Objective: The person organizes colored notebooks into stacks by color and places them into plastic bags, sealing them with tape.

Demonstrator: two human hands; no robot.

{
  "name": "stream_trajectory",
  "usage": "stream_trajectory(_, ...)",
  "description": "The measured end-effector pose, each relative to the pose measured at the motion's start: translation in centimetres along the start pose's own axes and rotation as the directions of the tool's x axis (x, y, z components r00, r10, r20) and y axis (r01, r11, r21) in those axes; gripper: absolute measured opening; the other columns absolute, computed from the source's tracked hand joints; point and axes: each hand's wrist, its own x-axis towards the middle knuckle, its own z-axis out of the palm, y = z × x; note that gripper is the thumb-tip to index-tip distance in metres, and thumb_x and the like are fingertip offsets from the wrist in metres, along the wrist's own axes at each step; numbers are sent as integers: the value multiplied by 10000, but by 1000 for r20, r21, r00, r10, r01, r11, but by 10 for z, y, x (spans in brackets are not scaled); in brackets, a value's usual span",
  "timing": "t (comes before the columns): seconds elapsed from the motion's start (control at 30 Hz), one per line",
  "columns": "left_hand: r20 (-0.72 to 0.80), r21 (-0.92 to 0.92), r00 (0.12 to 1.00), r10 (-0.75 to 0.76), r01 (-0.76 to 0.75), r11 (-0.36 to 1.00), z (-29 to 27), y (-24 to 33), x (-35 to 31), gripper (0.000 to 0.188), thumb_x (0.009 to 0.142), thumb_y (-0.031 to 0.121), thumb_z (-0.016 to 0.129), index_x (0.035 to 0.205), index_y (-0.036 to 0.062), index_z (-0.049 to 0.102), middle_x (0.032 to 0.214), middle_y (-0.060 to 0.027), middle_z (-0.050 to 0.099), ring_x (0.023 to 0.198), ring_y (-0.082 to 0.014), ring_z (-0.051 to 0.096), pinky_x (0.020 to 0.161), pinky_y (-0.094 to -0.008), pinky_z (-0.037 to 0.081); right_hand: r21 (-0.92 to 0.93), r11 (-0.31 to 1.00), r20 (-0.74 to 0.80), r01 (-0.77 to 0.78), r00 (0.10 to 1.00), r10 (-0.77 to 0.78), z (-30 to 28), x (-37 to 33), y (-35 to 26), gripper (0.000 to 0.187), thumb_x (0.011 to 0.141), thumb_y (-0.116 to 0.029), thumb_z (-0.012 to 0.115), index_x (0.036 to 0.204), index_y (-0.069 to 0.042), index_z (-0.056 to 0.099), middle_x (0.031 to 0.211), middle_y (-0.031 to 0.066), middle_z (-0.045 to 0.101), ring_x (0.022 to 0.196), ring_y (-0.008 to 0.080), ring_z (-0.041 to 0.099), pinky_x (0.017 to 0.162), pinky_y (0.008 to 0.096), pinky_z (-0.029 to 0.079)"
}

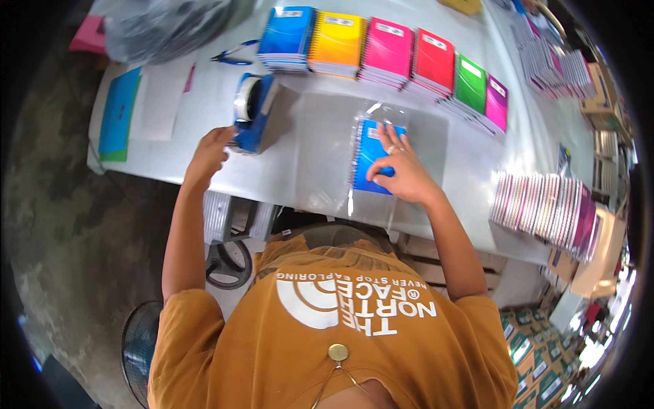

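Observation:
A small blue spiral notebook (365,153) lies in a clear plastic sleeve (392,112) on the white table. Over it rests my right hand (405,170), a ring on one finger. Its upper fingers are stretched out on the cover, while thumb and forefinger curve toward each other. At the near end of a blue tape dispenser (252,136), my left hand (210,155) has its fingers bent together. Whatever they pinch is too small to make out. A roll of tape (244,99) sits in the dispenser.
Spiral notebook stacks in blue (286,34), yellow (336,41), pink (387,49), red (432,60), green (470,82) and purple (496,102) line the back. A pen (234,52), blue folder (118,112) and grey plastic bag (160,27) lie left. More notebooks (541,208) stand right.

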Motion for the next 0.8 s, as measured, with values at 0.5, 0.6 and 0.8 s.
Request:
stream_trajectory(0.5, -525, 315, 745, 411, -278, 907, -37, -49, 13, 145, 850, 113, 614, 883, -4, 693, 708, -79, 668, 667, -173, 621, 649, -306, 500, 8, 995, -60, -96, 994, 96, -7, 2, -11, 697, 668, -161, 741, 1286, -116, 421, 1491, 123, 261, 1393, 302, 191, 1136, 441, 173)
stream_trajectory(0.6, -6, -130, 882, 471, -468, 874, 18, 43, -15, 229, 896, 196, 581, 910, 2, 701, 757, -62, 672, 646, -110, 591, 581, -242, 475, -29, 996, -77, -81, 994, 79, -7, 2, -6, 727, 657, -182, 754, 1301, -117, 423, 1478, 123, 286, 1381, 299, 223, 1121, 427, 218)
stream_trajectory(0.8, 628, 417, 693, 354, -684, 599, 177, 110, -8, 432, 807, 435, 642, 790, 7, 700, 678, -108, 664, 614, -206, 641, 609, -332, 504, -33, 999, -118, -36, 992, 32, -8, 8, 1, 827, 604, -235, 803, 1319, -101, 410, 1433, 117, 354, 1343, 301, 301, 1064, 430, 305)
